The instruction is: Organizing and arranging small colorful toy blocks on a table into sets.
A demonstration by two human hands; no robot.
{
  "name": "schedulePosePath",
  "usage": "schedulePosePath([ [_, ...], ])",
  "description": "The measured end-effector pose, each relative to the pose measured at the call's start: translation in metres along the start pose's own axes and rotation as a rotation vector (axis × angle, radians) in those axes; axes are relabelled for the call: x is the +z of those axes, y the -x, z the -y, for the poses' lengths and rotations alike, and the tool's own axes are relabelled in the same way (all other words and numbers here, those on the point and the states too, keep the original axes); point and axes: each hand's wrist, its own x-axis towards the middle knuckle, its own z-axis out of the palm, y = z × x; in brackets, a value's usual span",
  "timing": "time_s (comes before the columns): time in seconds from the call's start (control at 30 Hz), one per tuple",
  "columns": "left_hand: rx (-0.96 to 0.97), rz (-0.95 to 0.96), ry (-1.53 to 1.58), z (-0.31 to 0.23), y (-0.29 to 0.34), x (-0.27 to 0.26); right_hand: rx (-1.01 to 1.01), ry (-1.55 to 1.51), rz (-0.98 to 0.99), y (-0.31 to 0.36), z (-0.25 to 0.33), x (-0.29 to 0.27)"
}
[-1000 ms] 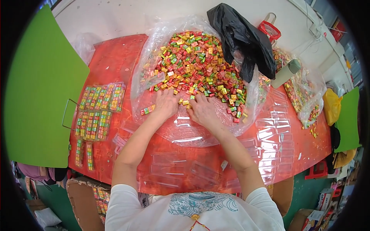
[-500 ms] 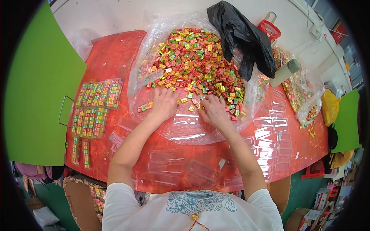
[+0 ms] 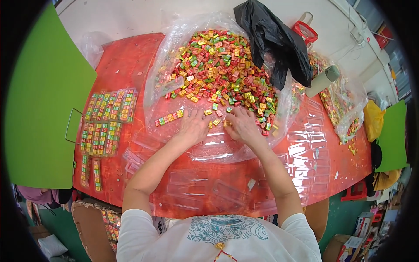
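A large heap of small wrapped candies [image 3: 222,65], red, yellow, green and orange, lies on a spread clear plastic bag [image 3: 152,94]. At its near edge my left hand [image 3: 193,127] rests palm down, fingers stretched towards the heap. Just left of its fingertips lies a straight row of candies [image 3: 169,118], side by side. My right hand [image 3: 244,125] is bent at the heap's near edge, with a yellow candy [image 3: 226,123] between thumb and forefinger. A few loose candies [image 3: 217,122] lie between the hands.
Filled clear trays [image 3: 101,139] stand at the left of the red table [image 3: 131,52]. Clear, narrow trays [image 3: 307,148] lie at the right and in front. A black plastic bag [image 3: 279,43], a pale bottle [image 3: 322,81] and another candy bag [image 3: 345,105] stand at the back right.
My left hand has moved right, away from the row of candies, which now shows longer and uncovered. The right hand stays at nearly the same place.
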Motion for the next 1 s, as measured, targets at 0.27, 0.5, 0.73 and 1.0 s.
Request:
schedulePosePath([
  [0.27,0.019,-0.078,0.025,0.003,0.002,0.007,-0.011,0.059,-0.017,0.001,-0.002,0.011],
  [0.5,-0.048,0.025,0.041,0.0,0.0,-0.003,-0.018,0.106,-0.071,-0.001,0.006,0.007],
  [0.73,-0.07,0.02,0.102,-0.007,-0.001,-0.006,0.007,-0.016,-0.133,-0.018,0.002,0.024],
  [1.0,-0.035,-0.073,0.089,-0.012,-0.023,0.001,-0.015,0.132,-0.122,-0.018,-0.009,0.024],
])
